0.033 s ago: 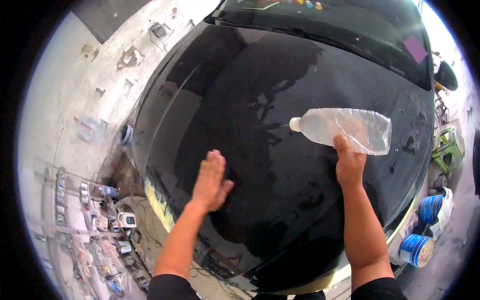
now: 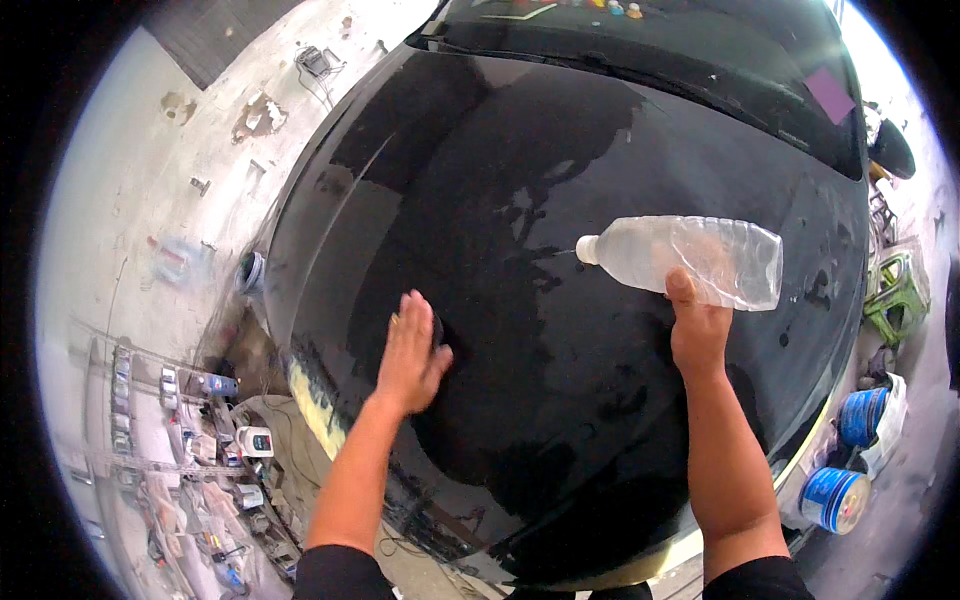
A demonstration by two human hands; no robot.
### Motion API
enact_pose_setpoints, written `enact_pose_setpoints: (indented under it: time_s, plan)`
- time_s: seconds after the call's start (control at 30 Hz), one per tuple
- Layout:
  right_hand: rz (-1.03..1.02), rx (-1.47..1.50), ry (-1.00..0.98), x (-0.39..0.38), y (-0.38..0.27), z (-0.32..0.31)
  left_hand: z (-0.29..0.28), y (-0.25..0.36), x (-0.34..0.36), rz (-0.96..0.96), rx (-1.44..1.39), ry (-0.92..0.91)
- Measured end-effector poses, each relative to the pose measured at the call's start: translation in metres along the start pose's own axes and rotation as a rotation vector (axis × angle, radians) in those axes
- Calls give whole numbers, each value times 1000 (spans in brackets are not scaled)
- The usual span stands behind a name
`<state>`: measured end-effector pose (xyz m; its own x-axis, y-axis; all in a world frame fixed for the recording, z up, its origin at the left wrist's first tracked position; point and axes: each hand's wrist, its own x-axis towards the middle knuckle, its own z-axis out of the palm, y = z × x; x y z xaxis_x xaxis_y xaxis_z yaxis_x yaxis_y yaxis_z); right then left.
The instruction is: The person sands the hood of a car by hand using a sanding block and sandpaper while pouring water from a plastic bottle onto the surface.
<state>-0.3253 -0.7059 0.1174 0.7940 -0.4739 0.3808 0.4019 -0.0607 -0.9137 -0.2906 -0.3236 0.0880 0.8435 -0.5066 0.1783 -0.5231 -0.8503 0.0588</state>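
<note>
My right hand [image 2: 700, 325] grips a clear plastic bottle [image 2: 640, 245] with a white cap, held on its side above a black car hood [image 2: 470, 200]. A thin stream of water leaves the cap toward the left. My left hand [image 2: 408, 355] lies over the left half of the hood, fingers stretched out together and thumb apart. A dark edge, seemingly of a small dark pad [image 2: 437, 330], shows between its fingers and thumb; the rest is hidden under the palm. Wet, shiny patches and duller areas mark the hood around both hands.
The windshield [image 2: 640, 45] rises beyond the hood, with a purple square [image 2: 830, 95] on it. Blue cans [image 2: 835, 500] and a green stand [image 2: 898, 295] are at the right. Shelves of bottles and supplies [image 2: 200, 430] fill the lower left. A yellowish patch [image 2: 318, 415] marks the hood's left edge.
My left hand has slid slightly left and away from me over the hood. The water stream from the bottle shows longer; my right hand is nearly still.
</note>
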Motion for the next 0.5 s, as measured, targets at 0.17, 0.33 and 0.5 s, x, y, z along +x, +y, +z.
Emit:
enact_pose_setpoints:
  time_s: [0.17,0.33,0.5]
  plan:
    - [12,59,-28,-6,-3,12,-5,26,138,-28,-26,39]
    - [17,-21,-45,-4,8,-2,15,60,99,84,-107,175]
    - [57,55,-66,-3,10,-5,5,4,-85,-496,-400,225]
